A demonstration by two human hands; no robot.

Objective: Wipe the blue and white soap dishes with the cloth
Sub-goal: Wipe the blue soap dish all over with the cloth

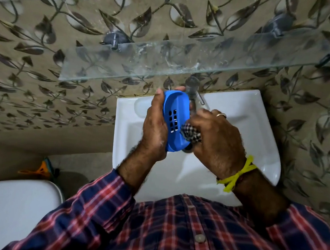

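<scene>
My left hand (154, 128) grips the blue soap dish (176, 110) by its left edge and holds it tilted over the white sink (260, 134). The dish's slotted bottom faces me. My right hand (217, 142) is closed on a bunched black-and-white checked cloth (191, 134), which is pressed against the lower right side of the blue dish. No white soap dish is in view.
A chrome tap (193, 87) stands at the back of the sink, just behind the dish. A glass shelf (166, 64) hangs on the leaf-patterned wall above the sink. A white toilet cistern lid (10, 210) sits at lower left, with an orange object (40, 170) beyond it.
</scene>
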